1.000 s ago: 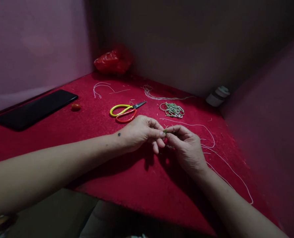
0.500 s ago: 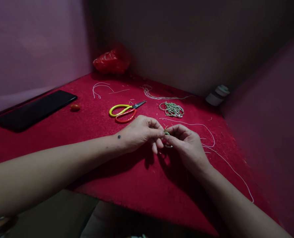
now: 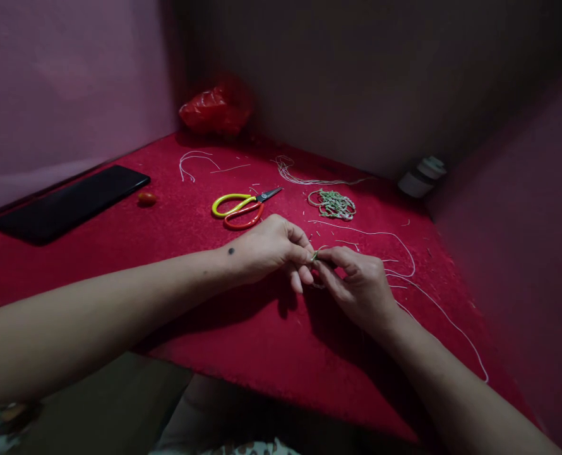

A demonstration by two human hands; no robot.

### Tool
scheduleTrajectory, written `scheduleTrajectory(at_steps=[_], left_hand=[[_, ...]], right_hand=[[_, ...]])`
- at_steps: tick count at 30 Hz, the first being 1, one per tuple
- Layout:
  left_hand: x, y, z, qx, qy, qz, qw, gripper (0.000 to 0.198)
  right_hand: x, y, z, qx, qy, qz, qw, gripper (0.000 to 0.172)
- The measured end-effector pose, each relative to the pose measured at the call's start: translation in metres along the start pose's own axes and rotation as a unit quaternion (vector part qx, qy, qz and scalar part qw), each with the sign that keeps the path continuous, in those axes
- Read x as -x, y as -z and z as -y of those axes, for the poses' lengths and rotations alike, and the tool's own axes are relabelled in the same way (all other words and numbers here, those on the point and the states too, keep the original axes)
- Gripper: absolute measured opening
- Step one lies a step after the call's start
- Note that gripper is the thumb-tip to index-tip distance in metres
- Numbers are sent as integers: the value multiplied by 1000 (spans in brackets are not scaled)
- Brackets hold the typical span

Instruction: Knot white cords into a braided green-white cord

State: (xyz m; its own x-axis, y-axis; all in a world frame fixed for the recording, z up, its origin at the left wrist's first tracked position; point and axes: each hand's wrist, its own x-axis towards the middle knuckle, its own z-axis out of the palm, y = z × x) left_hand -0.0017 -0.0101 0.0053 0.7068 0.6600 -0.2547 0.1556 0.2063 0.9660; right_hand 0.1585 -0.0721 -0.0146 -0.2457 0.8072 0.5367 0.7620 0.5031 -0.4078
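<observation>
The left hand (image 3: 266, 249) and right hand (image 3: 357, 287) meet, both pinching a tiny green knotted thread piece (image 3: 314, 255) between their fingertips. Just past the left hand lie yellow and orange scissors (image 3: 239, 210).

**Where things lay on the table (image 3: 243, 344)**

The left hand (image 3: 266, 249) and right hand (image 3: 357, 287) met at mid-table, pinching a knotted piece (image 3: 315, 254) between them. Behind them lay scissors (image 3: 240, 208), with a cord bundle (image 3: 333, 204) to their right. A loose cord (image 3: 444, 313) ran rightward. A phone (image 3: 70, 203) lay far left, a bag (image 3: 215, 109) in the back corner.
</observation>
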Motion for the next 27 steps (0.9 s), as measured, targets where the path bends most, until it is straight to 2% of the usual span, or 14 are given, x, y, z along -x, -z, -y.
scheduleTrajectory(at_steps=[11, 19, 27], left_hand=[[0, 2, -2, 52, 7, 7, 999, 2], [3, 0, -5, 29, -2, -12, 999, 3], [3, 4, -5, 33, -8, 11, 999, 4]], right_hand=[[-2, 3, 7, -122, -120, -9, 985, 13], [-4, 4, 9, -143, -150, 9, 978, 13], [-5, 2, 2, -222, -189, 29, 956, 13]])
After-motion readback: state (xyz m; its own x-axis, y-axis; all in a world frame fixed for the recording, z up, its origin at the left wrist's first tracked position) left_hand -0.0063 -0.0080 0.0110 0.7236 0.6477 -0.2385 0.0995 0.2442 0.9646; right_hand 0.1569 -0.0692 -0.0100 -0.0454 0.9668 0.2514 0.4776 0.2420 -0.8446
